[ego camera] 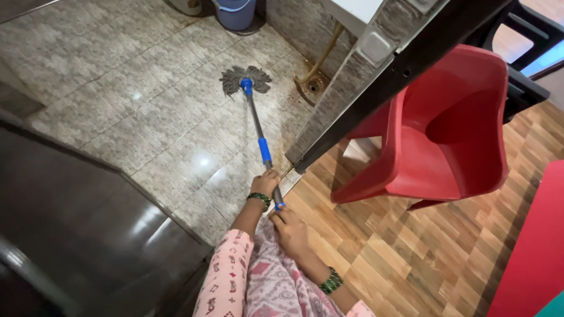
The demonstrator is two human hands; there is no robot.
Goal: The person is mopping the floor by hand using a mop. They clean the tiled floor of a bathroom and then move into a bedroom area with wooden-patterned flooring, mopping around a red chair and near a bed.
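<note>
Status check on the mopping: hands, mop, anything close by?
Left hand and right hand both grip the mop handle. Mop head on tiled floor near a drain. Red chair close on the right.

– What colours does the mop [258, 126] have?
– A grey stringy head, a silver pole, blue grips and a blue collar.
– And the floors?
– The tiled floor [147, 117] is mottled grey-beige with thin pale joints; the wooden floor [411, 252] shows brown plank stripes.
– The chair [446, 135]?
– Plain red.
– The clothing?
– A pink sleeve [226, 282] with small dark motifs, a pink and white patterned cloth [276, 287], and green bangles [331, 282]. The bucket [235, 13] is pale blue.
</note>
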